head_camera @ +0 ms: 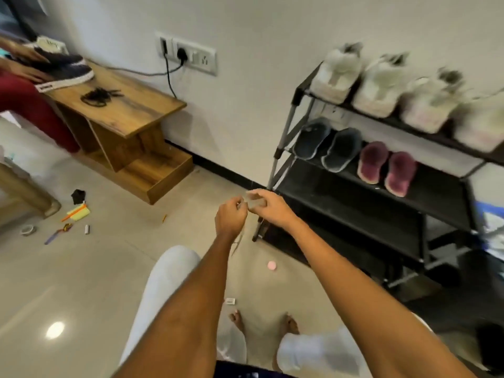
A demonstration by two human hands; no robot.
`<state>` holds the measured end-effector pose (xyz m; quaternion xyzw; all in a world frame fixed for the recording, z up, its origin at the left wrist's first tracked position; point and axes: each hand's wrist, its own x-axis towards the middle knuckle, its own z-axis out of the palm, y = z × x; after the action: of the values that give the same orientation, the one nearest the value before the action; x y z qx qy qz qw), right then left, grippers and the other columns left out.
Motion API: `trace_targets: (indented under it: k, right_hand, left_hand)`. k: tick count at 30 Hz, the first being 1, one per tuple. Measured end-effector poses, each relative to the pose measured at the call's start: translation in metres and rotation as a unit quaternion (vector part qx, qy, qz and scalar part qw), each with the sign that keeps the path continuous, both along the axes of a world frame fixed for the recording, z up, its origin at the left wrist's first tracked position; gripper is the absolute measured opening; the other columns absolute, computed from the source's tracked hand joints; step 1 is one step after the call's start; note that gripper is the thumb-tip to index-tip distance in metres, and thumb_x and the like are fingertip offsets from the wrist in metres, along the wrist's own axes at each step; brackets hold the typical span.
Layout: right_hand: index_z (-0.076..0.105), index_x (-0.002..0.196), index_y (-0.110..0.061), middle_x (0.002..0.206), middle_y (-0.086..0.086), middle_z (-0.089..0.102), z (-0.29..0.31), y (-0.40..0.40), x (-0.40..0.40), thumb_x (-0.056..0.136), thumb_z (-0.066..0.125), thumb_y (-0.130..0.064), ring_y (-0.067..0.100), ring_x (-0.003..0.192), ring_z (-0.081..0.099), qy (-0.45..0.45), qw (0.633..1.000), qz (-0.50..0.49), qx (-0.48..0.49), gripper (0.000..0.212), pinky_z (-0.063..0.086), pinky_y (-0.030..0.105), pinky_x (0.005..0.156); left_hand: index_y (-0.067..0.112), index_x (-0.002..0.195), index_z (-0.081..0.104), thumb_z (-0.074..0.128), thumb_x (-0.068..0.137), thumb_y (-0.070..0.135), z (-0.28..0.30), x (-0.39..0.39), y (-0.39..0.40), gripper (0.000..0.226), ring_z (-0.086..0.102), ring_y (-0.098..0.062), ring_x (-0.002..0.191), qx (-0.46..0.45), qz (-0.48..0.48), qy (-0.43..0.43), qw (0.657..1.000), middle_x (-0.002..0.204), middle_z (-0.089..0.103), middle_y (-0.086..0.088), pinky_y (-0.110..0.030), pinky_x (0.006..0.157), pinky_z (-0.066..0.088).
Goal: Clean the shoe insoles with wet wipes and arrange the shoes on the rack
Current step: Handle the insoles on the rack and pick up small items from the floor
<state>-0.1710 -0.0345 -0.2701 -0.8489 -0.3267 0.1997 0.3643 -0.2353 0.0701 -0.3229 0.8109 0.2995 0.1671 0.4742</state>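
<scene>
Scattered over the floor (95, 268): pens, a yellow pad (79, 211), a pink disc (272, 265). On the wooden counter (122, 105) at upper left, a dark shoe (65, 68) under another person's hand. Both arms stretched forward, left hand (230, 216) and right hand (268, 207) meeting, each grip pinching a small pale wipe (253, 201); blurred. On the black rack (381, 203) at right, white sneakers (381, 85) above, slippers (354, 156) below, heels outward, long axes toward the wall.
</scene>
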Motion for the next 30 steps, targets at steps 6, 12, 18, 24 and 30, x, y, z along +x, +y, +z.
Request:
trace_targets:
  k: [6,12,18,24,30]
  right_hand:
    - [0.059,0.118,-0.014,0.097,0.008,0.066,0.089,-0.062,-0.027,0.082,0.058,-0.003,0.014,0.081,0.06,-0.049,0.996,-0.058,0.048,0.037,0.052,0.03,0.078]
    - [0.07,0.097,-0.013,0.079,0.011,0.067,0.13,-0.128,-0.039,0.084,0.06,-0.006,0.015,0.07,0.059,-0.114,0.987,-0.116,0.01,0.018,0.051,0.031,0.074]
    - [0.072,0.088,-0.007,0.076,0.007,0.065,0.117,-0.208,-0.02,0.085,0.056,-0.006,0.022,0.07,0.06,-0.127,0.948,-0.285,-0.07,0.017,0.054,0.039,0.08]
    - [0.053,0.124,-0.018,0.113,-0.003,0.058,0.145,-0.232,-0.019,0.082,0.065,-0.016,0.017,0.092,0.06,-0.064,0.975,-0.21,0.024,0.043,0.052,0.029,0.065]
    - [0.064,0.103,-0.002,0.076,0.009,0.065,0.199,-0.237,-0.011,0.094,0.05,-0.007,0.015,0.063,0.059,-0.077,0.951,-0.233,0.188,0.018,0.05,0.019,0.056]
  left_hand:
    - [0.018,0.054,0.047,0.054,0.089,0.029,0.121,-0.014,-0.046,0.038,0.04,-0.017,0.053,-0.095,-0.199,-0.032,0.975,0.053,0.043,0.0,-0.028,0.054,0.03]
    - [0.016,0.062,0.047,0.044,0.097,0.021,0.172,-0.019,-0.089,0.035,0.029,-0.008,0.041,-0.112,-0.287,-0.039,0.951,0.053,0.036,0.001,-0.021,0.043,0.024]
    - [0.017,0.066,0.044,0.043,0.099,0.032,0.218,-0.008,-0.115,0.037,0.024,-0.006,0.04,-0.082,-0.323,-0.037,0.942,0.054,0.032,0.003,-0.02,0.043,0.018]
    - [0.015,0.068,0.048,0.047,0.098,0.031,0.254,0.015,-0.155,0.034,0.025,-0.004,0.038,-0.03,-0.426,0.015,0.904,0.053,0.033,0.003,-0.015,0.036,0.021]
    - [0.015,0.071,0.049,0.042,0.1,0.034,0.287,0.04,-0.202,0.035,0.033,-0.004,0.037,0.02,-0.445,-0.022,0.895,0.051,0.041,0.004,-0.014,0.035,0.025]
